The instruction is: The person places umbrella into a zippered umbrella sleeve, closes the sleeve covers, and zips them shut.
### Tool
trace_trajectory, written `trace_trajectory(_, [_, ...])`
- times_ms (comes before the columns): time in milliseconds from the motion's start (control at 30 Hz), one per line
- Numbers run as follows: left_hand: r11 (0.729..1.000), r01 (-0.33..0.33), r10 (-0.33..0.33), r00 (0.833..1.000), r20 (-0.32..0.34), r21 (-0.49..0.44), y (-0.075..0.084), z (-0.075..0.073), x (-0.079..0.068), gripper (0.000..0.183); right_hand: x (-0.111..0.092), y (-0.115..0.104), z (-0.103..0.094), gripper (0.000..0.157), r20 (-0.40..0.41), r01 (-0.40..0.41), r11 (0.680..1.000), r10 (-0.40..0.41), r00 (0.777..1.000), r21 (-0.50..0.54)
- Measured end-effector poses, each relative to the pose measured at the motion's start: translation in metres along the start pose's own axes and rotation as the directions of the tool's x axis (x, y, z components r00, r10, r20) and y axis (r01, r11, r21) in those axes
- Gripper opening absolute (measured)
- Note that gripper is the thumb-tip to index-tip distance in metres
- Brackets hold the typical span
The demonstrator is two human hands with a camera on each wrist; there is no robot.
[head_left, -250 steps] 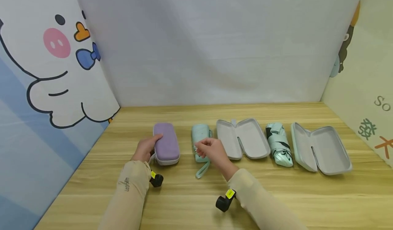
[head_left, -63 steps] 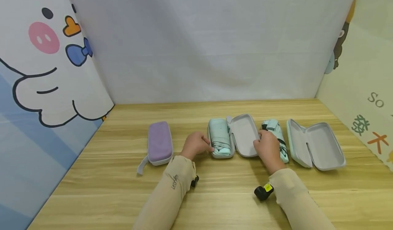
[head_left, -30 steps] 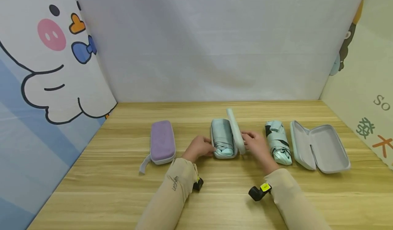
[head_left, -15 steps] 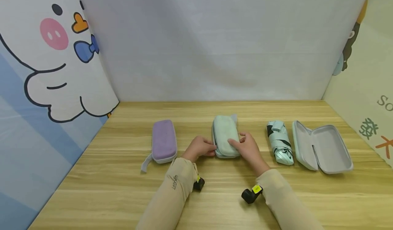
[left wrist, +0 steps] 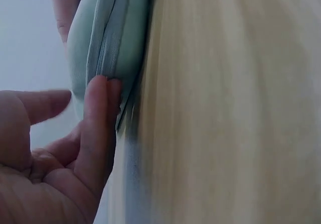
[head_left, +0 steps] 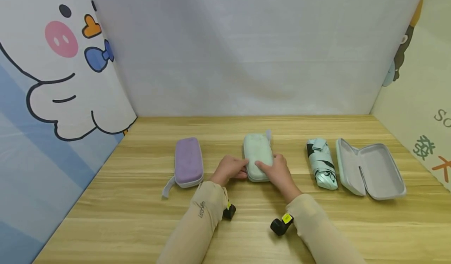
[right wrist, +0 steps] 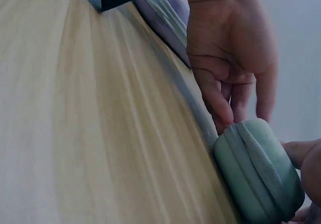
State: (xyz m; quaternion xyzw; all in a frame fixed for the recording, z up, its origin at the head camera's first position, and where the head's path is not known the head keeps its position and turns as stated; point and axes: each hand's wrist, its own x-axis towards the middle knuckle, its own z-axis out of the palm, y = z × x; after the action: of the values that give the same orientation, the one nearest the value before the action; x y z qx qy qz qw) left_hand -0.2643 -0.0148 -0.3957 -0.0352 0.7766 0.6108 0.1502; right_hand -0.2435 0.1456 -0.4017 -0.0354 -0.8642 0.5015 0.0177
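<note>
A light green zip case [head_left: 258, 150] lies closed over on the table, grey loop at its far end. My right hand [head_left: 280, 174] holds its right side, thumb on the lid and fingers down the side. At the near left corner my left hand [head_left: 229, 169] pinches the case: fingertips [left wrist: 98, 91] touch the zip seam [left wrist: 108, 38], thumb at the lid's edge. In the right wrist view the case [right wrist: 266, 171] shows its end, lid and base meeting at the zip band. The folded umbrella that went inside is hidden.
To the left lies a closed purple case [head_left: 188, 160] with a grey strap [head_left: 168, 187]. On the right are a folded green-and-black umbrella [head_left: 321, 164] and an open green case with grey lining [head_left: 382, 172]. A pale cloth wall [head_left: 246, 60] stands behind the wooden table [head_left: 141, 225].
The folded umbrella went into the green case; my right hand swung the lid over leftward onto it. Since half a second ago the lid sits flusher and my right hand has shifted slightly left.
</note>
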Motion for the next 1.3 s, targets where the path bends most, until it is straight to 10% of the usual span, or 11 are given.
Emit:
trace_trajectory(767, [0.996,0.035,-0.027,0.995,-0.095,0.081,0.009,0.019,0.0,0.061,-0.006,-0.004,-0.002,0.047,0.032,0.075,0.997,-0.076,0.997,0.034])
trace_trajectory(1300, [0.983,0.016,-0.019,1.0,-0.014,-0.182,0.005,0.015,0.005,0.057,0.005,0.001,-0.031,0.035,0.0,0.019,0.997,-0.019,1.0,0.075])
